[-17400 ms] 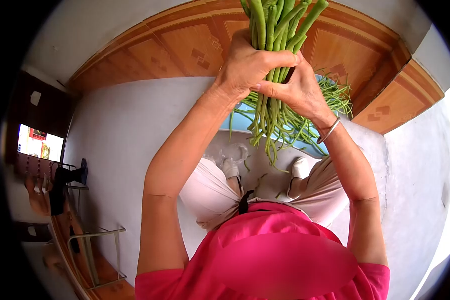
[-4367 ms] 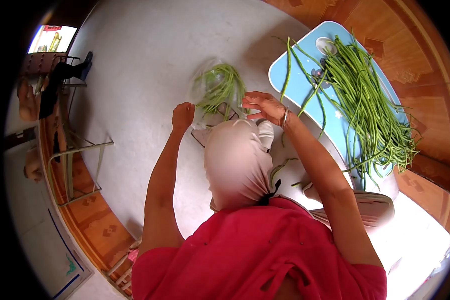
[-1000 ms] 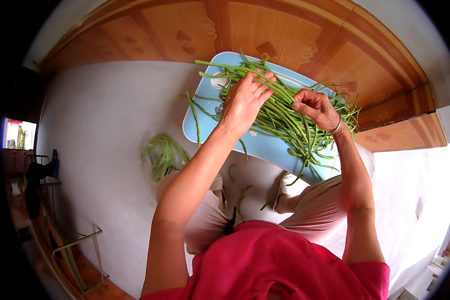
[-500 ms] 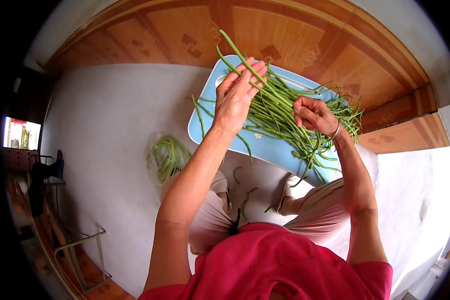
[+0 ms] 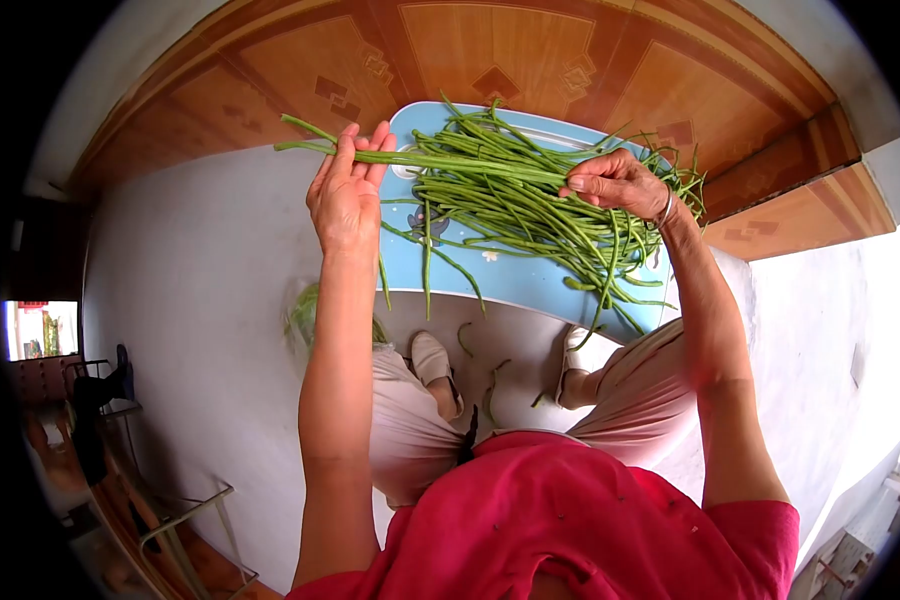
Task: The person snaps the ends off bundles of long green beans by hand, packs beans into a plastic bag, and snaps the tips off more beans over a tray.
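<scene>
A few long beans (image 5: 470, 163) stretch nearly level between my two hands above the table. My left hand (image 5: 350, 195), palm up, holds them near their left ends between thumb and fingers, and the tips stick out beyond it. Toward the right, my right hand (image 5: 620, 185) pinches the same beans with its fingers closed. Below them, a big pile of long beans (image 5: 540, 225) covers much of the small blue table (image 5: 525, 285). Some loose beans hang over its front edge.
A clear plastic bag with green beans (image 5: 305, 315) is on the floor, partly behind my left forearm. Bean scraps (image 5: 465, 340) lie between my feet. A wood-patterned panel (image 5: 510, 50) stands behind the table. A metal-framed piece of furniture (image 5: 195, 510) is at lower left.
My left hand has moved left and lowered the beans from a steep slant to nearly level. My right hand has shifted slightly up and left. The view has moved a little.
</scene>
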{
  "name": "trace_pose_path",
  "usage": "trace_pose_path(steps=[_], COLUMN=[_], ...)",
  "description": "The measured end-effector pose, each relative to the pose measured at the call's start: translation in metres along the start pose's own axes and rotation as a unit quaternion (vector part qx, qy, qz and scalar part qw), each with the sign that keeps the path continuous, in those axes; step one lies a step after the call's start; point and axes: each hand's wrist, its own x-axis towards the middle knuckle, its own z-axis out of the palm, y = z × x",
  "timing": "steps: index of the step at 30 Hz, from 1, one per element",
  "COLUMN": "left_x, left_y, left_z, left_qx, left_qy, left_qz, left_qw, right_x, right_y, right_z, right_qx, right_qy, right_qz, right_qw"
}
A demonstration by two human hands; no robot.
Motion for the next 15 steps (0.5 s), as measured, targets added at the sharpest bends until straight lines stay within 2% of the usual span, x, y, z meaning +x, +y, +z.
trace_pose_path(steps=[8,11,15], left_x=[0.017,0.022,0.022], left_y=[0.02,0.032,0.028], left_z=[-0.016,-0.023,-0.026], left_qx=[-0.058,-0.034,-0.023], left_qy=[0.093,0.109,0.103], left_qz=[0.03,0.062,0.051], left_qw=[0.994,0.992,0.993], right_x=[-0.017,-0.025,-0.027], right_y=[-0.001,0.001,0.011], right_z=[-0.028,-0.039,-0.049], right_qx=[-0.04,-0.061,-0.037], right_qy=[0.056,0.084,0.11], right_qz=[0.016,0.009,0.029], right_qw=[0.998,0.995,0.993])
